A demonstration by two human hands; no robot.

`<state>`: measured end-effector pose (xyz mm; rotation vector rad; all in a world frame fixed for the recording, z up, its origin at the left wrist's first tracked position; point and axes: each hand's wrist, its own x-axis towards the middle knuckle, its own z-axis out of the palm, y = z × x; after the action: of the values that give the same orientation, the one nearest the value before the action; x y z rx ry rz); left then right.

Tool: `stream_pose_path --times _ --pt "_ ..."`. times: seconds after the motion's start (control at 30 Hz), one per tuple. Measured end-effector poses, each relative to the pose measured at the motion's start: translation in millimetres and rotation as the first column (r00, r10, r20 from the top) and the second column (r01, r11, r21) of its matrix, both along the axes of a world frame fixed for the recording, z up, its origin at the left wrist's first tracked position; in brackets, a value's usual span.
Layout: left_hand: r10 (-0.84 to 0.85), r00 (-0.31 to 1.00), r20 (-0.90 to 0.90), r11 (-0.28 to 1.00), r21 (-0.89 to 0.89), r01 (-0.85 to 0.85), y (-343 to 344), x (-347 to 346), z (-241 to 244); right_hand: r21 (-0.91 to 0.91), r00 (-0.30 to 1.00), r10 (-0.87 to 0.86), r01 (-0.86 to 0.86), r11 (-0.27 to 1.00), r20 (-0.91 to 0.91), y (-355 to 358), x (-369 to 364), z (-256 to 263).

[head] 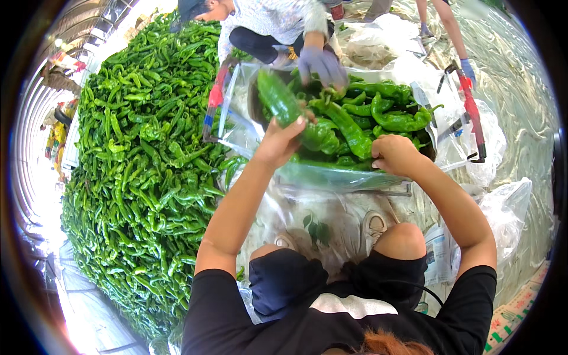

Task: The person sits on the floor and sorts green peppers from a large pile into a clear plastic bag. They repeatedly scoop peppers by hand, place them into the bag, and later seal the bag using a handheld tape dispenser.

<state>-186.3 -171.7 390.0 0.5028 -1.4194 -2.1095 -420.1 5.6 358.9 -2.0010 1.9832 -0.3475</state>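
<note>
My left hand [282, 137] holds a long green pepper [277, 100] upright, its outline blurred. Curled around the lower end of another green pepper [350, 128], my right hand [395, 153] is at the near right side of the container. Many green peppers [395, 91] fill this container, which is lined with a clear plastic bag [328, 177] spread over a frame. The frame's side bars [474, 115] are wrapped in red tape. Across from me, a co-worker's gloved hand [321, 66] reaches over the peppers.
A large heap of green peppers [146, 177] rises on my left. Clear plastic bags [506, 213] and a printed sheet [437, 255] lie on my right, over plastic floor sheeting [528, 133]. Another person's gloved hand [468, 71] is beyond the frame. Patterned cartons [517, 310] sit at lower right.
</note>
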Motion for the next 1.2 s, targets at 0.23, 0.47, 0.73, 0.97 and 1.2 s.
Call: stream_pose_path --times 0.23,0.47,0.73,0.97,1.2 --pt "0.208 0.935 0.287 0.132 -0.955 0.264 17 -30 57 0.365 0.997 0.077 -0.067 0.929 -0.012 -10 3 -6" --pt "0.173 0.386 0.906 0.107 -0.407 0.907 19 -15 -26 0.347 0.979 -0.148 0.188 0.919 -0.139 -19 -56 34" --pt "0.098 0.46 0.882 0.1 -0.469 0.878 15 -9 -21 0.063 0.886 -0.447 0.457 0.887 -0.124 -64 -54 15" --pt "0.073 0.58 0.811 0.03 -0.583 0.812 19 -4 -26 -0.362 0.985 -0.101 0.043 0.931 -0.143 -77 20 -53" --pt "0.277 0.948 0.155 -0.155 -0.967 0.203 41 -9 -44 -0.195 0.891 0.302 -0.247 0.949 0.34 -64 19 -38"
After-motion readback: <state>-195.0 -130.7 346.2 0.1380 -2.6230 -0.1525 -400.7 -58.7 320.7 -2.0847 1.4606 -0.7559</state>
